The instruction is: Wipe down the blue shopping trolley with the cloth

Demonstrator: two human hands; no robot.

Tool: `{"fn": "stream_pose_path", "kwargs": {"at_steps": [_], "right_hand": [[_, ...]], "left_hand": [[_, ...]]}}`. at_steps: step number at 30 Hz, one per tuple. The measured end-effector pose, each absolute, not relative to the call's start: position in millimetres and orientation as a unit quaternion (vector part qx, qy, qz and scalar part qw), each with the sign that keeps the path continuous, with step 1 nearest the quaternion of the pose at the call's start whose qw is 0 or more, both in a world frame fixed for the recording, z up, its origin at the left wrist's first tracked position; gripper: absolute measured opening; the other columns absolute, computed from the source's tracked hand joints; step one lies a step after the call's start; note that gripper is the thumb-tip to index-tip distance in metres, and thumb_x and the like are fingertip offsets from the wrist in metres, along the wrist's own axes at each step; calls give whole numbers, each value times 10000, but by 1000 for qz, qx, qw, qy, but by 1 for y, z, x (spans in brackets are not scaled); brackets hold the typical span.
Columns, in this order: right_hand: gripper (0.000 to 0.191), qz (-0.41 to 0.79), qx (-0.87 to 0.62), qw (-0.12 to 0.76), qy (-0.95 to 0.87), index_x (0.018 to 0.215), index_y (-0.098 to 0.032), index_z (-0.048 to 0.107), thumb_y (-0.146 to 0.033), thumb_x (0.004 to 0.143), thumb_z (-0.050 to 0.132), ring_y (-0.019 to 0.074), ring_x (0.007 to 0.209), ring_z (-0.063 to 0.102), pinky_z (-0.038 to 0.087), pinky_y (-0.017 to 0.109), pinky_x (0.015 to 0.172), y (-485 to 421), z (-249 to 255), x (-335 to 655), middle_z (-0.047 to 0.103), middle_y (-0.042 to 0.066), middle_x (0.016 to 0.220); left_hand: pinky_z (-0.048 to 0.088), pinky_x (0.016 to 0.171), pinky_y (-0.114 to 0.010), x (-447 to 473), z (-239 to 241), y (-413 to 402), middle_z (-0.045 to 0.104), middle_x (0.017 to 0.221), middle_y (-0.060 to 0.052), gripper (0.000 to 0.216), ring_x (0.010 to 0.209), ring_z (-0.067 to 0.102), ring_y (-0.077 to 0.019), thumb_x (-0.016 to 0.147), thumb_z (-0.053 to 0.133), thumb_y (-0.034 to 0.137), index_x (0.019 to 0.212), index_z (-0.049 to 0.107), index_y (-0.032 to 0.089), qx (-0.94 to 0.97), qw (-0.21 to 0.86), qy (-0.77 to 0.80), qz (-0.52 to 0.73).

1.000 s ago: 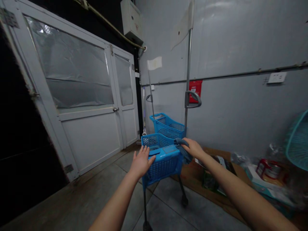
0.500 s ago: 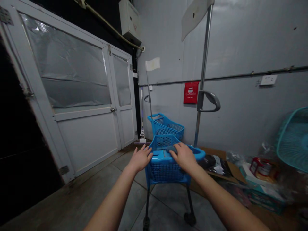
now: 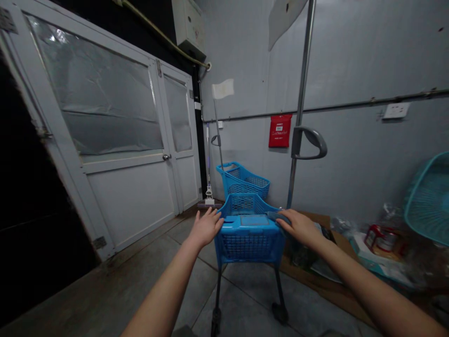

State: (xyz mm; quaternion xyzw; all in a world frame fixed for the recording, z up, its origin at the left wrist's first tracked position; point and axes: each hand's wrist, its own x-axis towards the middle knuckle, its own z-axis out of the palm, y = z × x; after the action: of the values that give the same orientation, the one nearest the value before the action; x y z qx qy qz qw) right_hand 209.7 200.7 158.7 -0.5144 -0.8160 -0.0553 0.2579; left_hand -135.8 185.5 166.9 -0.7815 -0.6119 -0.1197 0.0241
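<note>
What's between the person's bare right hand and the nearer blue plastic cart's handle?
A crumpled grey-blue cloth lies between the right hand and the blue plastic handle; the head view shows it.

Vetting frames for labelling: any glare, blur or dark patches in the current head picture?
Head view: dim overall, far left nearly black; small glare spots at the upper left of the door pane; left hand, right hand and nearer blue cart reasonably clear; clutter by the teal fan looks soft.

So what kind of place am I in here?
Likely a shop's back room or storeroom: two blue shopping carts, a sponge mop beside white doors, and a wall-mounted electrical box.
</note>
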Motion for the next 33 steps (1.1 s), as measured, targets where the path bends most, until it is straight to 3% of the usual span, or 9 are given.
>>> {"fn": "stream_pose_path", "kwargs": {"at_steps": [8,15,19,26,33], "right_hand": [[339,-91,-543,265,-792,1107,-196,658,-393,972,417,250,985,630,472,345,864,191,168,161,670,102,1083],[356,-103,-455,291,-835,1231,-215,618,-376,942,488,278,1192,523,421,416,1007,187,165,119,576,129,1277],[344,-85,-451,291,-840,1203,-223,627,-394,951,467,243,1116,579,464,385,964,196,158,158,608,102,1227],[336,-142,-480,310,-808,1119,-208,660,-394,950,437,249,1007,612,499,388,884,208,146,229,636,103,1121],[307,-172,-522,320,-772,1103,-210,673,-358,968,439,252,981,606,491,384,860,196,147,165,644,112,1074]], "left_hand": [[79,1107,-669,-116,168,184,441,1472,-83,506,1425,258,-287,970,257,477,1390,446,266,-775,64,-613,-139],[348,1079,-468,-91,167,183,410,1491,-71,518,1344,418,-233,990,226,397,1468,322,222,-793,89,-582,-156],[389,1051,-440,-93,166,183,466,1451,-76,529,1319,453,-241,983,281,461,1452,359,230,-795,102,-576,-161],[379,1059,-461,-89,160,184,492,1431,-76,502,1314,461,-237,985,318,430,1441,375,229,-787,130,-576,-179],[371,1052,-503,-80,155,186,531,1391,-113,505,1290,488,-251,984,302,421,1417,416,187,-772,154,-583,-200]]}}
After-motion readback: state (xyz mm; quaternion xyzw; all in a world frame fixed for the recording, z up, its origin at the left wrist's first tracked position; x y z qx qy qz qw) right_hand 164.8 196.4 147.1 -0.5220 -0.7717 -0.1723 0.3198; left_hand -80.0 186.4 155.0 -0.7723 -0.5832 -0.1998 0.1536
